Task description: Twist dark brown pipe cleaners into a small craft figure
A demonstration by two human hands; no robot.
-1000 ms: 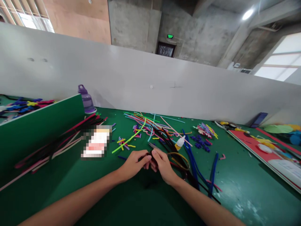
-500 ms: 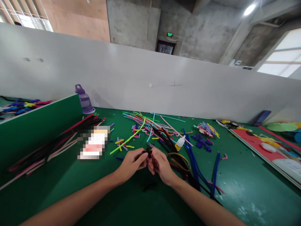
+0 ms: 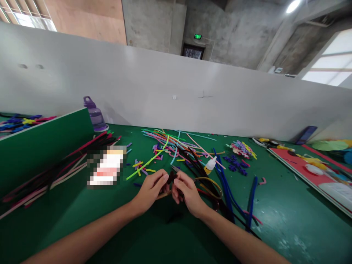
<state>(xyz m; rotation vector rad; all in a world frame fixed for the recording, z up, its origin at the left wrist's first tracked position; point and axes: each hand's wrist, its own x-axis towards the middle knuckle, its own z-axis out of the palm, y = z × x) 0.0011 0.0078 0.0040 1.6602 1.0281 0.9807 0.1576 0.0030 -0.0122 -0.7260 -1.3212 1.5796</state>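
Observation:
My left hand [image 3: 151, 189] and my right hand [image 3: 187, 191] meet just above the green table [image 3: 275, 227], fingers pinched together on a small dark brown pipe cleaner piece [image 3: 172, 178] held between them. A light brown stem [image 3: 162, 195] pokes out below my left fingers. Behind the hands lies a heap of colourful pipe cleaners [image 3: 170, 145]. To the right of my right hand sit a brown loop of pipe cleaner [image 3: 210, 183] and long blue pipe cleaners [image 3: 228, 190].
A small glue bottle [image 3: 210, 165] stands behind the loop. Twisted coloured shapes [image 3: 240, 149] lie at the back right. A purple water bottle [image 3: 94, 115] stands by a green divider [image 3: 46, 143]. Long red and pink stems [image 3: 60, 168] lie left. A red board [image 3: 310, 170] fills the right edge.
Both hands stay together on the dark piece, shifting slightly. The light brown stem now shows below my left fingers. The camera has tilted a little.

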